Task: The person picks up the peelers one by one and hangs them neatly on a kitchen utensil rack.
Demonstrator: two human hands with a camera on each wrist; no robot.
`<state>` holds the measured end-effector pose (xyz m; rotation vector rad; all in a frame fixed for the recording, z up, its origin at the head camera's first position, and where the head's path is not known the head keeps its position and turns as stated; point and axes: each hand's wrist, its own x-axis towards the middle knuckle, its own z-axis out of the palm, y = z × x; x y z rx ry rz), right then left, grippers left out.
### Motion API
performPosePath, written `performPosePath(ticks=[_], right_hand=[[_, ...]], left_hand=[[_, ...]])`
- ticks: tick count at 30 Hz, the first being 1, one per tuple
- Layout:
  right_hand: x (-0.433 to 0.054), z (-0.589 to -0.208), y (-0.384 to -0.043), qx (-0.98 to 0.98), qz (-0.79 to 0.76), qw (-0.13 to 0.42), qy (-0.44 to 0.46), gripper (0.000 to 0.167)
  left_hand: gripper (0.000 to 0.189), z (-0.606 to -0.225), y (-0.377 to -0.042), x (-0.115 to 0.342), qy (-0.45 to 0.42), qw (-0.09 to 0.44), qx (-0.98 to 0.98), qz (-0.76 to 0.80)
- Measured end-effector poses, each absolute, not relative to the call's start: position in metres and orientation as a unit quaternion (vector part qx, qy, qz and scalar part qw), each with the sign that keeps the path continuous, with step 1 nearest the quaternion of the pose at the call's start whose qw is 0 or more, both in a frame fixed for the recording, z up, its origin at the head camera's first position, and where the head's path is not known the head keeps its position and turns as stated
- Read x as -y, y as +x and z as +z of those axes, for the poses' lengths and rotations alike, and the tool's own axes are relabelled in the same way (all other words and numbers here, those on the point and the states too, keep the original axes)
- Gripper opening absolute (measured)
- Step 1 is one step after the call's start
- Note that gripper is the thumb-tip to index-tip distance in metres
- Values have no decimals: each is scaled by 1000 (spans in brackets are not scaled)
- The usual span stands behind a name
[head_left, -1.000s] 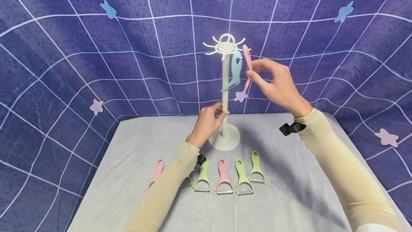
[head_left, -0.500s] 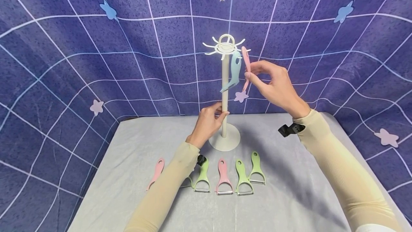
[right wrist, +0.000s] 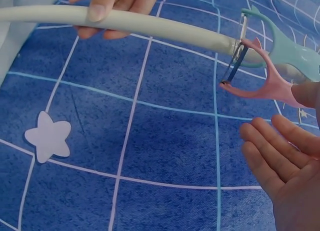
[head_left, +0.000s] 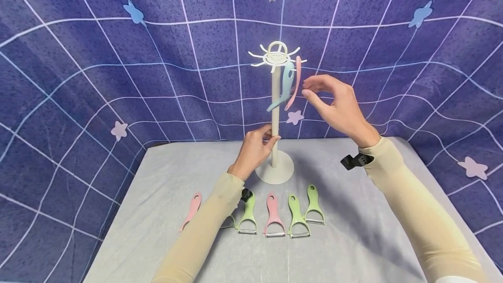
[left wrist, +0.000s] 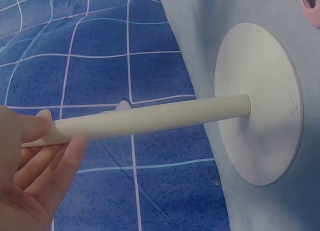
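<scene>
A cream rack with several hooks round its top stands upright on a round base. My left hand grips its pole low down; the left wrist view shows thumb and fingers around the pole. From neighbouring hooks hang a blue peeler and a pink peeler, side by side. Just right of the pink peeler my right hand is held in the air, fingers parted from the thumb and holding nothing. In the right wrist view the pink peeler's blade end points toward the pole.
On the grey cloth in front of the base lie a pink peeler, several green peelers and another pink peeler at the left. My left sleeve partly covers some of them. A blue patterned curtain hangs behind the table.
My right hand has let go of the pink peeler, which now hangs from a hook with its lower end swung left toward the pole. My left hand keeps its place.
</scene>
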<state>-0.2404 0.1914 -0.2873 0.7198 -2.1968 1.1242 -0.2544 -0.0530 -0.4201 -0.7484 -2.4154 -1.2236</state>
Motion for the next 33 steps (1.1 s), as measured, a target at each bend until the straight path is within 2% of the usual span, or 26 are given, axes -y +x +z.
performPosePath(ticks=[7, 33], right_hand=[[-197, -303, -231, 825, 415, 278, 264, 24], [-212, -395, -180, 876, 378, 209, 214, 19]], left_hand=[[17, -422, -254, 53, -264, 156, 849, -429], [18, -422, -254, 53, -263, 163, 848, -429]])
